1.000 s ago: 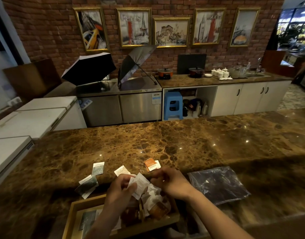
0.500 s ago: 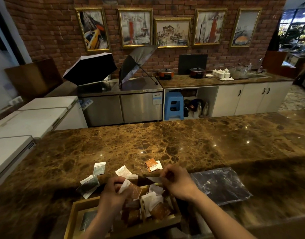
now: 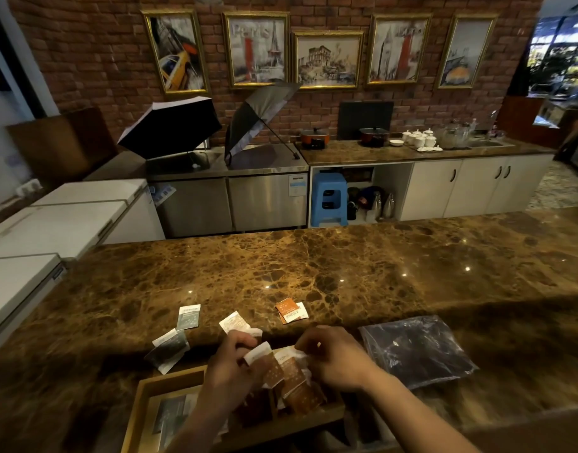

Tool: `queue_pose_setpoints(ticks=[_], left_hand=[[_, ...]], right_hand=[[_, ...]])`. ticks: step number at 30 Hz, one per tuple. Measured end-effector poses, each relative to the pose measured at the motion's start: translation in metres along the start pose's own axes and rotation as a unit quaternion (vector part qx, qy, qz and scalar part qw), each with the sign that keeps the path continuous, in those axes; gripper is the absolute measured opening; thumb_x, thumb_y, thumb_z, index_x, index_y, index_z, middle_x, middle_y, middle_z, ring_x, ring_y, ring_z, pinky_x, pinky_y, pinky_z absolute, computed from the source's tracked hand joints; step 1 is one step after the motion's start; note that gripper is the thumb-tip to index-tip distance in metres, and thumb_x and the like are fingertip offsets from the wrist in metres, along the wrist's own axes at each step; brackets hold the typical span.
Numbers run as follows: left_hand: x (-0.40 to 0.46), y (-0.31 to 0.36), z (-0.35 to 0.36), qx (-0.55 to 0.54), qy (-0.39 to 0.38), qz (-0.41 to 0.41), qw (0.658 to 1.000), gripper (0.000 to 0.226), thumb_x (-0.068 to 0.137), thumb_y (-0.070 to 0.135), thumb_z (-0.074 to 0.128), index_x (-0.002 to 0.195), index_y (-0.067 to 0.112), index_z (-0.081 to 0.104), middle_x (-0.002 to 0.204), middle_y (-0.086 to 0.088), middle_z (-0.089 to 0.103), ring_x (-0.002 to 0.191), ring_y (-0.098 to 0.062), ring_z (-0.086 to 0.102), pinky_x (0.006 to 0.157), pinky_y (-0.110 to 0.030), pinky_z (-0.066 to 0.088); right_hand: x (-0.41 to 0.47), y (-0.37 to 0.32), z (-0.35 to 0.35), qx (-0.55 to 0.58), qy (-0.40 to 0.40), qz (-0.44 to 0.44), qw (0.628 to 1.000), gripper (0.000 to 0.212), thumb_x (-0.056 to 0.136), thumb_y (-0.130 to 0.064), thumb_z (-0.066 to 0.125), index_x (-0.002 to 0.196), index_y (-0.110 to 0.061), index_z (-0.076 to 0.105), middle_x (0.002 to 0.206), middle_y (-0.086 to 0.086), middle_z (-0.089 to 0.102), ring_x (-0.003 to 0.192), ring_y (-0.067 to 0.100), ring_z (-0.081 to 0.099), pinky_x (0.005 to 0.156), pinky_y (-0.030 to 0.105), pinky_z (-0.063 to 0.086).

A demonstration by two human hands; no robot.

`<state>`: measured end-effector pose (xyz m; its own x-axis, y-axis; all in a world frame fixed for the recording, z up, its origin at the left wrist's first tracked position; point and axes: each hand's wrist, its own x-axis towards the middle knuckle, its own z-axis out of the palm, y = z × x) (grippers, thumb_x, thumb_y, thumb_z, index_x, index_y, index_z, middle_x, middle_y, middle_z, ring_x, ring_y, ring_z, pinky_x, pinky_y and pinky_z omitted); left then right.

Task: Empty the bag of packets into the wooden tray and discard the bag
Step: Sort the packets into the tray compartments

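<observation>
**At the Near Desk Edge: Sorting Packets into the Tray**

Over the wooden tray, the left hand and right hand each pinch brown-and-white packets with their fingers. Next: seat these, then gather the loose packets beyond. Right of the tray, the emptied plastic bag lies flat, awaiting disposal.

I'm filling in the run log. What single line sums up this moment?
left hand holding packets over wooden tray | right hand assisting | plastic bag flat on counter | loose packets beyond tray
</observation>
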<state>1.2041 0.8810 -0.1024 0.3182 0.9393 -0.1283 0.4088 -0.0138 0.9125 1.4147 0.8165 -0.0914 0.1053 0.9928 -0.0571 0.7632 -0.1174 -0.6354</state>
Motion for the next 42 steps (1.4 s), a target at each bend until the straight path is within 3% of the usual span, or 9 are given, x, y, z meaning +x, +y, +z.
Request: queue_pose_setpoints(ticks=[4, 7, 12, 17, 21, 25, 30, 37, 42], left_hand=[[0.000, 0.014, 0.018, 0.029, -0.019, 0.041, 0.999, 0.024, 0.079, 0.031, 0.083, 0.095, 0.029, 0.064, 0.086, 0.006, 0.075, 0.074, -0.002, 0.071, 0.059, -0.021, 0.055], [0.000, 0.013, 0.029, 0.080, -0.020, 0.086, 0.993, 0.024, 0.080, 0.034, 0.081, 0.096, 0.037, 0.064, 0.099, 0.016, 0.070, 0.090, 0.000, 0.066, 0.074, -0.024, 0.056], [-0.001, -0.001, 0.029, 0.221, -0.018, 0.190, 0.956, 0.032, 0.081, 0.037, 0.076, 0.107, 0.043, 0.058, 0.110, 0.024, 0.059, 0.104, 0.001, 0.055, 0.088, -0.022, 0.050], [-0.004, -0.015, 0.031, 0.372, -0.073, 0.311, 0.872, 0.033, 0.078, 0.062, 0.059, 0.099, 0.038, 0.069, 0.105, 0.020, 0.068, 0.102, -0.002, 0.055, 0.088, -0.025, 0.044], [-0.004, -0.021, 0.036, 0.365, -0.096, 0.320, 0.869, 0.030, 0.078, 0.057, 0.063, 0.102, 0.040, 0.068, 0.109, 0.019, 0.071, 0.100, -0.003, 0.066, 0.086, -0.020, 0.046], [0.001, -0.008, 0.024, 0.335, -0.049, 0.282, 0.898, 0.027, 0.092, 0.049, 0.053, 0.113, 0.038, 0.065, 0.116, 0.020, 0.064, 0.109, -0.005, 0.056, 0.091, -0.022, 0.042], [0.029, -0.003, -0.008, 0.267, 0.034, 0.137, 0.953, 0.011, 0.095, 0.044, 0.055, 0.103, 0.041, 0.062, 0.103, 0.021, 0.062, 0.094, 0.000, 0.056, 0.077, -0.027, 0.049], [0.088, -0.028, -0.036, 0.335, 0.030, 0.026, 0.941, 0.025, 0.094, 0.041, 0.057, 0.118, 0.034, 0.061, 0.112, 0.003, 0.073, 0.109, -0.022, 0.065, 0.092, -0.036, 0.051], [0.119, -0.042, -0.029, 0.406, -0.008, -0.028, 0.914, 0.041, 0.093, 0.053, 0.044, 0.132, 0.045, 0.051, 0.139, -0.001, 0.059, 0.125, -0.026, 0.055, 0.105, -0.041, 0.045]], right_hand=[[-0.001, -0.004, 0.000, 0.147, -0.013, 0.037, 0.988, 0.031, 0.092, -0.024, 0.069, 0.123, -0.024, 0.065, 0.106, -0.007, 0.068, 0.085, 0.002, 0.066, 0.064, 0.010, 0.050], [-0.001, 0.000, 0.001, 0.108, 0.019, 0.038, 0.993, 0.026, 0.095, -0.014, 0.057, 0.119, -0.022, 0.066, 0.117, -0.006, 0.064, 0.102, 0.006, 0.062, 0.071, 0.004, 0.046], [0.000, 0.009, -0.004, 0.013, -0.005, 0.084, 0.996, 0.022, 0.090, -0.019, 0.060, 0.105, -0.035, 0.062, 0.099, -0.010, 0.065, 0.093, 0.010, 0.063, 0.077, 0.020, 0.051], [0.000, 0.014, -0.007, -0.075, -0.010, 0.095, 0.993, 0.033, 0.081, -0.035, 0.072, 0.111, -0.036, 0.060, 0.117, -0.008, 0.064, 0.108, 0.016, 0.061, 0.093, 0.032, 0.052], [0.008, 0.017, -0.011, -0.035, 0.044, 0.085, 0.995, 0.013, 0.087, -0.028, 0.065, 0.099, -0.035, 0.064, 0.098, -0.009, 0.068, 0.092, 0.010, 0.064, 0.085, 0.034, 0.056], [0.023, 0.017, -0.014, -0.017, 0.078, 0.083, 0.993, 0.010, 0.089, -0.026, 0.066, 0.094, -0.035, 0.065, 0.094, -0.013, 0.066, 0.088, 0.009, 0.064, 0.082, 0.035, 0.058], [0.046, 0.016, -0.012, -0.059, 0.056, 0.077, 0.994, 0.023, 0.093, -0.029, 0.062, 0.115, -0.028, 0.067, 0.116, -0.005, 0.066, 0.112, 0.015, 0.059, 0.094, 0.035, 0.054], [0.083, 0.018, 0.000, -0.130, -0.035, 0.104, 0.985, 0.040, 0.101, -0.042, 0.050, 0.140, -0.035, 0.049, 0.142, 0.001, 0.049, 0.131, 0.020, 0.049, 0.110, 0.038, 0.042], [0.114, 0.023, 0.008, -0.180, -0.067, 0.094, 0.977, 0.039, 0.101, -0.044, 0.046, 0.140, -0.050, 0.045, 0.142, 0.002, 0.041, 0.132, 0.024, 0.043, 0.108, 0.042, 0.042]])
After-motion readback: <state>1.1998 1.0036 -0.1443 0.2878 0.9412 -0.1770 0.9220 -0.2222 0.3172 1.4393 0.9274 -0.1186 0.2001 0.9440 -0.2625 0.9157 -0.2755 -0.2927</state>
